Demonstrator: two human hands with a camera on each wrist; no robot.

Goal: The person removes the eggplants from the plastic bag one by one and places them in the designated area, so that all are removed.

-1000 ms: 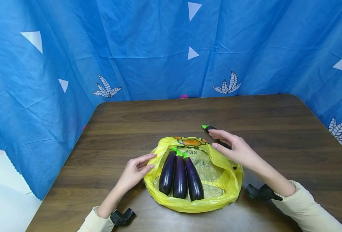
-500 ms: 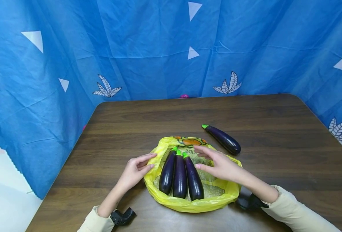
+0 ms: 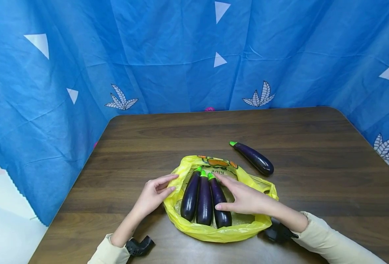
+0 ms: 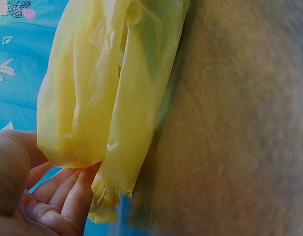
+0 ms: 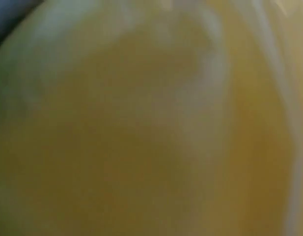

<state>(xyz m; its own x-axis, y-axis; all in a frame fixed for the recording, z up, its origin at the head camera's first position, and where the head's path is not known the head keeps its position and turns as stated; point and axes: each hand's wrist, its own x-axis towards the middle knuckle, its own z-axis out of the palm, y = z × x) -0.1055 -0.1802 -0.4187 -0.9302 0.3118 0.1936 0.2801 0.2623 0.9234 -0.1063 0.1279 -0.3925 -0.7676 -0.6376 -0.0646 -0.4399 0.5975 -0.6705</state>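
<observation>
A yellow plastic bag point(image 3: 178, 229) stands with its mouth rolled wide in the head view. Inside, side by side, lie three dark purple eggplants with green stems: a left one point(image 3: 189, 200), a middle one point(image 3: 204, 201) and a right one point(image 3: 217, 192). My left hand point(image 3: 151, 196) holds the bag's left rim with fingers and thumb; the left wrist view shows these fingers at the yellow film point(image 4: 92, 98). Reaching into the bag, my right hand point(image 3: 247, 200) spreads its thumb and fingers over the right eggplant, partly covering it. Only blurred yellow film point(image 5: 141, 123) fills the right wrist view.
A fourth eggplant point(image 3: 254, 158) lies on the brown wooden table point(image 3: 168, 135) behind the bag, to its right. A blue curtain point(image 3: 181, 55) hangs beyond the table's far edge. Black devices sit at both wrists, the left one point(image 3: 140, 246) near the table.
My right hand has moved from the eggplant behind the bag, leftward and toward me, to over the right eggplant inside. The left hand stays at the bag's rim.
</observation>
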